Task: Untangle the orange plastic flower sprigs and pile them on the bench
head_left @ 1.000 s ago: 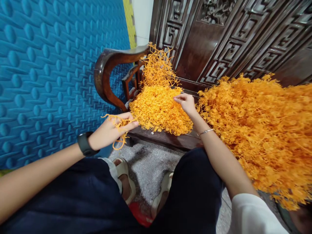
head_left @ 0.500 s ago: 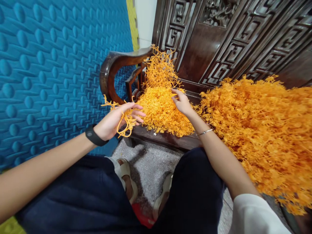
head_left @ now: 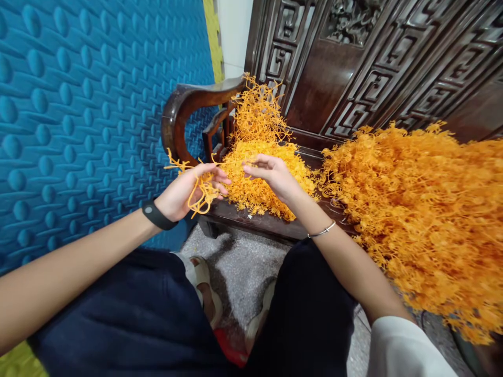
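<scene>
My left hand (head_left: 184, 191) holds a few thin, branching orange plastic sprigs (head_left: 202, 195) that loop below the palm and stick out behind the thumb. My right hand (head_left: 273, 178) is just to the right of it, its thumb and fingers drawn together in a pinch. Whatever lies between those fingertips is too small to make out against the orange behind. Both hands are over the near side of a heap of small orange plastic pieces (head_left: 271, 201) on the dark wooden bench (head_left: 251, 222). Looser, stringy orange sprigs (head_left: 261, 112) are piled behind that heap.
A much larger mound of orange plastic sprigs (head_left: 440, 220) covers the bench at right. The curved wooden armrest (head_left: 171, 115) rises at left, beside blue foam matting (head_left: 78, 131). A carved wooden backrest (head_left: 322, 78) stands behind. Something red (head_left: 231, 348) lies on the floor between my feet.
My right hand has moved left from over the heap towards my left hand, and its fingers have come together. The left hand has barely shifted and keeps its sprigs.
</scene>
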A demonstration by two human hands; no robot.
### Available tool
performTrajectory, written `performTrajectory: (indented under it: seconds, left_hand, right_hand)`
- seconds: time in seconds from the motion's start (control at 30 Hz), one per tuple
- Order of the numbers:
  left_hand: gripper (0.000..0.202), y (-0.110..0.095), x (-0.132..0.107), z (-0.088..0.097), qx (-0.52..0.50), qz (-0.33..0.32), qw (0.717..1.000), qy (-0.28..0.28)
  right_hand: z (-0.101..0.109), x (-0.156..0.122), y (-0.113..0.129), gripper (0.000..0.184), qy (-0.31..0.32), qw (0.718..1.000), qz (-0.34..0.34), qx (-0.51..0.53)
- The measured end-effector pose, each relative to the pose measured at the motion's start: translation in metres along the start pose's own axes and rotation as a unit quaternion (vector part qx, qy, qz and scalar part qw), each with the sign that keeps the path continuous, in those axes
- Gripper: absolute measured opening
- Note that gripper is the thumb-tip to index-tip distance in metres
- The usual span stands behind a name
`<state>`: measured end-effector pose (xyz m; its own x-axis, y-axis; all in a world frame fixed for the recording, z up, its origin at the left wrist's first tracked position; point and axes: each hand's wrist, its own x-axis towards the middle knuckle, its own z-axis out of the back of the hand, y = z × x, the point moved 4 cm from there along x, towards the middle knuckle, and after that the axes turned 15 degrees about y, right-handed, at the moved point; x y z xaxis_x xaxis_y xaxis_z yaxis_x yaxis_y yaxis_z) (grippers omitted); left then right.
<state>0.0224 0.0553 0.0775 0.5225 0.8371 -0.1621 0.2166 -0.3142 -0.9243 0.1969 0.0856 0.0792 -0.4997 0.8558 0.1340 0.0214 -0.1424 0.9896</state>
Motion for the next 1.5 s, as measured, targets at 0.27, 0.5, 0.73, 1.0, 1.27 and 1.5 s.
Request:
performTrajectory:
  seconds: [0.27,0.5,0.73,1.0,1.27,1.5]
  left_hand:
    - [0.03,0.018,-0.004,-0.001,0.031,-0.006,0.998,0.056]
    - [0.031,0.019,-0.006,-0.005,0.033,-0.013,0.999,0.035]
    - [0.032,0.017,-0.013,-0.002,0.069,-0.017,0.997,0.013]
    - [0.033,0.008,-0.027,0.0,0.22,-0.071,0.973,0.025]
    - [0.033,0.007,-0.014,-0.008,0.255,-0.076,0.963,0.033]
    - [0.03,0.001,-0.009,0.001,0.207,-0.102,0.973,-0.005]
  right_hand:
    - [0.031,0.005,-0.008,0.01,-0.068,0.989,0.0,-0.128]
    - [0.027,0.004,-0.003,0.009,-0.172,0.976,0.037,-0.126]
    - [0.049,-0.003,-0.008,0.004,-0.241,0.97,-0.031,-0.029]
    - [0.132,-0.004,-0.017,0.02,-0.278,0.943,0.009,-0.184]
    - [0.081,0.014,-0.014,0.029,-0.112,0.947,0.007,-0.302]
    - [0.01,-0.016,-0.004,0.022,0.279,0.951,-0.093,-0.099]
